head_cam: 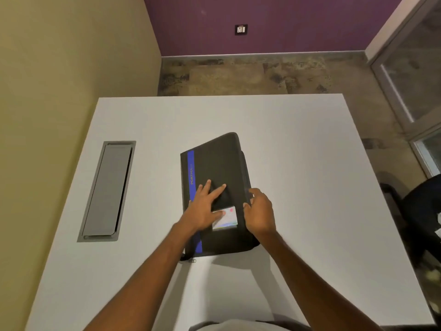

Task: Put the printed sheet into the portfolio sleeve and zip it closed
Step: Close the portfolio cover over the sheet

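Portfolio sleeve (214,177): lay closed and flat, mid-surface (298,163).
Printed sheet: not seen; presumably inside.
Left hand (202,211): fingers spread, pressing the cover, grasping nothing.
Right hand (259,211): curled at the right edge; whether it pinched the zipper pull, I could not tell.
Risk: the zipper might have snagged paper or dragged the case if the press slackened.

Single head view, wide-angle, looks forward and steeply down from above the near edge of the white surface (286,139). Both forearms enter from the bottom; hands sit close, near frame centre. Floor (238,77) and purple wall (286,25) fill the top, beyond the far edge.
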Motion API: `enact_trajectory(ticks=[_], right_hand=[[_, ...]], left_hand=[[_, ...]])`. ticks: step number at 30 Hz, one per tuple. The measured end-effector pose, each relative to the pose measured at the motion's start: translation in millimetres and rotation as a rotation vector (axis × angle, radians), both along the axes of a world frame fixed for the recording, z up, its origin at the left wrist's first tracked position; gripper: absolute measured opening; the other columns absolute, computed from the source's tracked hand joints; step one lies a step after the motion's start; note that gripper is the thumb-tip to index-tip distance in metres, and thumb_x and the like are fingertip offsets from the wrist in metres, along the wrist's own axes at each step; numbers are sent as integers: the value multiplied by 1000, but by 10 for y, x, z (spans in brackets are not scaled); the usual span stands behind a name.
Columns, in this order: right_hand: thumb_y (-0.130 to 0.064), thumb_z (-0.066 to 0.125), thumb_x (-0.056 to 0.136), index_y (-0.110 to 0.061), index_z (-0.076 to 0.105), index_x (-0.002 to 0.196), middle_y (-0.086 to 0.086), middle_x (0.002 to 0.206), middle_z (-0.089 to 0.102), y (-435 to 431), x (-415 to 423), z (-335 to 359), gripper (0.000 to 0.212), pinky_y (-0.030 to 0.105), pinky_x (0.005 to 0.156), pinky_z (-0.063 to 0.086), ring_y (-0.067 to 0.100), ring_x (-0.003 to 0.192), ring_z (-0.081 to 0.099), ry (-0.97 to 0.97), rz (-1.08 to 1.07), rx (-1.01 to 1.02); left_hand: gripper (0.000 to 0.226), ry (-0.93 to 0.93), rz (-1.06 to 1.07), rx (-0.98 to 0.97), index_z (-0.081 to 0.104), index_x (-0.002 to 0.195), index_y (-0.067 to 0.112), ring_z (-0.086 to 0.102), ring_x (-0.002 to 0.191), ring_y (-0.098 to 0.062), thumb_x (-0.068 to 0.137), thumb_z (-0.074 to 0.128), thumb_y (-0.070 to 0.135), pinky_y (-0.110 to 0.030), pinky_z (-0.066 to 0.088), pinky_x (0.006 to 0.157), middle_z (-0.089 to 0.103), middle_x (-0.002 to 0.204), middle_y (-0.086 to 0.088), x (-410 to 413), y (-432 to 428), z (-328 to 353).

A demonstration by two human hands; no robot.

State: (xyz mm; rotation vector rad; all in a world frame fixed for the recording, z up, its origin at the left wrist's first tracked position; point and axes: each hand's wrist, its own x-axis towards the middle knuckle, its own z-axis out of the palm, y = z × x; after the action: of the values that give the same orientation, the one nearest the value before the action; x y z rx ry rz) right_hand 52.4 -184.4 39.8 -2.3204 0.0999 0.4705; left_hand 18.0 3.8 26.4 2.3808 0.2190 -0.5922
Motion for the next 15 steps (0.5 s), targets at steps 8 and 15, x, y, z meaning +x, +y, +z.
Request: enact_trajectory(ticks=[8, 15], right_hand=[[-13, 68, 97, -18, 56, 130, 11, 110, 74, -274, 160, -505, 35, 38, 81, 61, 31, 96, 72, 47, -12, 21], [-33, 57, 104, -21, 45, 152, 16, 115, 59, -295, 103, -718, 51, 41, 93, 54, 33, 109, 60, 90, 140, -141]], left_hand=[[94, 161, 5, 174, 7, 163, 49, -24, 159, -29, 97, 72, 28, -78, 0, 119, -22, 174, 1, 176, -513, -554], [93, 142, -17, 305, 13, 163, 43, -18, 160, -38, 94, 72, 26, -85, 9, 112, -17, 174, -6, 203, -663, -804]])
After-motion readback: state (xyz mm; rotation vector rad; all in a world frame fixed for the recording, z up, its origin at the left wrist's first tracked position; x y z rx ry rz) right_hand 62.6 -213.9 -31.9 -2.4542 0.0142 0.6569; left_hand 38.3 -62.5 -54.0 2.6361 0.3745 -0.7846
